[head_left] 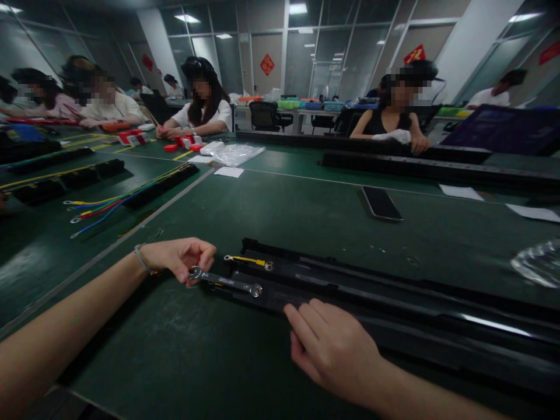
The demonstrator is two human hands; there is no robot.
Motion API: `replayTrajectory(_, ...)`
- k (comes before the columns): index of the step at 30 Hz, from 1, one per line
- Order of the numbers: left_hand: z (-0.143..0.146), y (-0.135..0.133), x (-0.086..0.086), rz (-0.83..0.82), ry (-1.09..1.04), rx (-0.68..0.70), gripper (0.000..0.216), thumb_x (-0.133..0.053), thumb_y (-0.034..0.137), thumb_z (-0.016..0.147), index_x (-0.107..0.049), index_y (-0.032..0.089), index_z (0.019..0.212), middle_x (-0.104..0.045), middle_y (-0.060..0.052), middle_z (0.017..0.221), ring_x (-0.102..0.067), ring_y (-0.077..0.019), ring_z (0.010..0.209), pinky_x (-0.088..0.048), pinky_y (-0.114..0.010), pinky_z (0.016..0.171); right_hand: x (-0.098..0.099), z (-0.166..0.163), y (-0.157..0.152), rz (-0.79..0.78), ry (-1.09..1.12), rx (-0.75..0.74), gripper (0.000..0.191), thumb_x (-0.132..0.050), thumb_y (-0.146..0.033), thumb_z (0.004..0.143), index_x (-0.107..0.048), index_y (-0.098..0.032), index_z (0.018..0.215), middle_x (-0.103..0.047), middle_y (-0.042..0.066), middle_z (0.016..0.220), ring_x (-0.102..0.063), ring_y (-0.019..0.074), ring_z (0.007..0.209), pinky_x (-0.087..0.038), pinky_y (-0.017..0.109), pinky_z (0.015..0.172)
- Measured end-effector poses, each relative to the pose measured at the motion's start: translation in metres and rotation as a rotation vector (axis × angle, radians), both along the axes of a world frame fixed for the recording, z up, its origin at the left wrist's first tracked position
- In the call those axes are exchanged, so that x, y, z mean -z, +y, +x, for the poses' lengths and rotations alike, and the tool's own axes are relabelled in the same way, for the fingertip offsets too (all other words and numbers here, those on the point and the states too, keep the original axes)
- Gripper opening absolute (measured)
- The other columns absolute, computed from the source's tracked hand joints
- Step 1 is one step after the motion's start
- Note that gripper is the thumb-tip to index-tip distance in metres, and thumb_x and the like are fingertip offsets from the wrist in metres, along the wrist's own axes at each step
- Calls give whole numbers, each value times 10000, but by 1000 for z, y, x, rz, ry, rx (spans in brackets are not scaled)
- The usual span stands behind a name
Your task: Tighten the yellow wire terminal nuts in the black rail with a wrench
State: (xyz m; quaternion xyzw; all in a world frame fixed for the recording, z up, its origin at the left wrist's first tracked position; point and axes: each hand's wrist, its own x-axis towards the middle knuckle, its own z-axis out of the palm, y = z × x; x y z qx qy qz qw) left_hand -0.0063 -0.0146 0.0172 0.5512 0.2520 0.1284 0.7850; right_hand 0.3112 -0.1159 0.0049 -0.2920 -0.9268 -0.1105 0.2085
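One left hand [186,259] and one right hand [335,350] toward the tabletop's [301,198] near edge; one wrench [227,282]; black rails [367,291], too overlapped to count; one phone [381,203]; at least three paper slips [461,192], two toward the right edge; two clear plastic items [240,154]; four red wall signs [266,65].

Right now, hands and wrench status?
Left hand holds wrench by one end; other end over black rail. Right hand at rail's near edge. Phone beyond, apart.
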Motion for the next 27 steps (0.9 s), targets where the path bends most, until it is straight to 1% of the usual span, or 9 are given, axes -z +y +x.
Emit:
replayTrajectory(3, 0, -2, -1, -28, 7, 17, 327, -787, 172, 519, -545, 133, 735, -592, -7, 699, -570, -118, 565, -453, -190, 495, 0, 0, 0, -6, 2, 0, 308, -450, -169, 719, -559, -88, 996, -588, 53, 736, -514, 165, 680, -407, 281, 565)
replayTrajectory(6, 0, -1, -1, -6, -1, 1, 323, -785, 189, 528, -542, 134, 734, -588, -7, 684, -562, -117, 558, -449, -193, 493, 0, 0, 0, 4, 10, -1, 309, -452, -168, 718, -558, -85, 996, -590, 55, 740, -515, 168, 686, -407, 283, 565)
replayTrajectory(12, -1, 5, 4, 134, -8, -136, 315, -768, 249, 560, -538, 135, 742, -584, 4, 645, -523, -99, 529, -416, -184, 488, 0, 0, 0, 4, 11, -9, 310, -444, -172, 723, -561, -82, 996, -592, 58, 742, -515, 166, 679, -408, 283, 559)
replayTrajectory(15, -2, 7, 7, 159, -20, -158, 308, -760, 254, 576, -537, 138, 754, -579, 10, 640, -517, -94, 538, -414, -182, 504, 0, 0, 0, 6, 8, -3, 311, -446, -171, 719, -560, -81, 994, -588, 57, 729, -508, 162, 664, -408, 281, 557)
replayTrajectory(20, -2, 6, 6, 146, -28, -108, 300, -760, 239, 575, -534, 140, 746, -587, 4, 659, -526, -95, 547, -416, -176, 500, 0, 0, 1, -8, -2, -8, 317, -446, -171, 719, -553, -81, 1003, -582, 60, 728, -503, 160, 666, -408, 281, 564)
replayTrajectory(23, -1, 3, 3, 88, -17, -58, 317, -777, 227, 542, -531, 138, 720, -588, -2, 656, -539, -104, 540, -429, -182, 488, 1, 0, 0, -2, -8, -3, 318, -445, -174, 720, -554, -83, 1004, -581, 61, 725, -505, 160, 670, -408, 283, 571)
replayTrajectory(27, 2, -1, -1, 5, -4, -24, 340, -797, 203, 502, -531, 137, 703, -588, -5, 658, -558, -115, 537, -456, -197, 490, 0, 1, 0, 8, 8, -7, 320, -446, -174, 720, -558, -80, 1004, -589, 64, 733, -514, 163, 682, -410, 282, 571)
